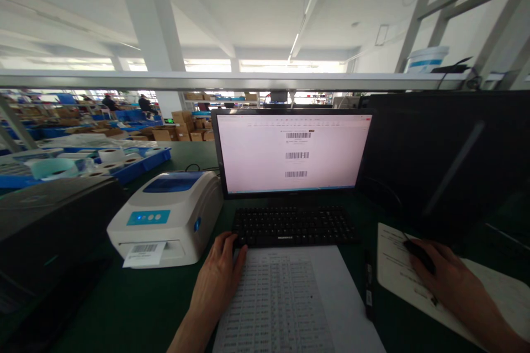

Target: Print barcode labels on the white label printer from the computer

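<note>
My left hand (220,270) rests at the lower left corner of the black keyboard (293,225). Its fingers are bent over the corner keys, the thumb stands apart, and nothing is held. Under that hand and in front of the keyboard lies a printed sheet (281,292) with a table of rows. My right hand (449,278) is wrapped over a black computer mouse (421,255), which sits on a sheet of paper (393,276). Behind the keyboard, a monitor (292,154) displays three barcodes. Left of my left hand stands a white label printer (178,231), a barcode label (144,253) sticking out of its slot.
A black marker (369,287) lies between the printed sheet and the mouse. At right stands a large dark screen (451,160). A dark box-shaped device (53,226) and a blue tray (144,164) with rolls are at left. A shelf bar (248,81) crosses above the monitor.
</note>
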The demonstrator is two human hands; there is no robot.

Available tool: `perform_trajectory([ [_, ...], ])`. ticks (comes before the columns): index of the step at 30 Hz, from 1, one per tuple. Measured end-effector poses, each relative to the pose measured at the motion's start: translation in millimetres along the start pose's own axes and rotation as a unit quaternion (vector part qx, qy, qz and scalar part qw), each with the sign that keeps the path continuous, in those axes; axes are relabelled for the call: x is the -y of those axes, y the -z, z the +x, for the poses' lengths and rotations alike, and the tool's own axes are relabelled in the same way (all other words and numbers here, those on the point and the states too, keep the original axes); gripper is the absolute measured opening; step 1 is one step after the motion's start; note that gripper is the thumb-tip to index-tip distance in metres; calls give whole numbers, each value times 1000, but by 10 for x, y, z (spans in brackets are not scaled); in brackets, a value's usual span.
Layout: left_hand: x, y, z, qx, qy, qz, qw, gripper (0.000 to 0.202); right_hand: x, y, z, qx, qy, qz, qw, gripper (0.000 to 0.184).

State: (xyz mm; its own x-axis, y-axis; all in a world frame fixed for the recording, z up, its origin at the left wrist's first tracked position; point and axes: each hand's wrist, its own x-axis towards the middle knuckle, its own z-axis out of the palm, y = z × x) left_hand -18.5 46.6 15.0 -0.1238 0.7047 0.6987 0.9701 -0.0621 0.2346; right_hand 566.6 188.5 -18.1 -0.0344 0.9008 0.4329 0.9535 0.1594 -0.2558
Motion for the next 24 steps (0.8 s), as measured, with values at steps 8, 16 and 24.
perform_trajectory([
  [8, 20, -21, -1, 0, 4, -9, 1000, 38, 124, 78, 1, 9, -19, 19, 1000, 77],
  [16, 25, -2, -2, 6, 3, -6, 1000, 37, 91, 40, -2, 6, -18, 14, 1000, 78],
  [24, 26, -2, -1, 2, -1, -5, 1000, 34, 52, 15, -6, 2, -6, 17, 1000, 78],
])
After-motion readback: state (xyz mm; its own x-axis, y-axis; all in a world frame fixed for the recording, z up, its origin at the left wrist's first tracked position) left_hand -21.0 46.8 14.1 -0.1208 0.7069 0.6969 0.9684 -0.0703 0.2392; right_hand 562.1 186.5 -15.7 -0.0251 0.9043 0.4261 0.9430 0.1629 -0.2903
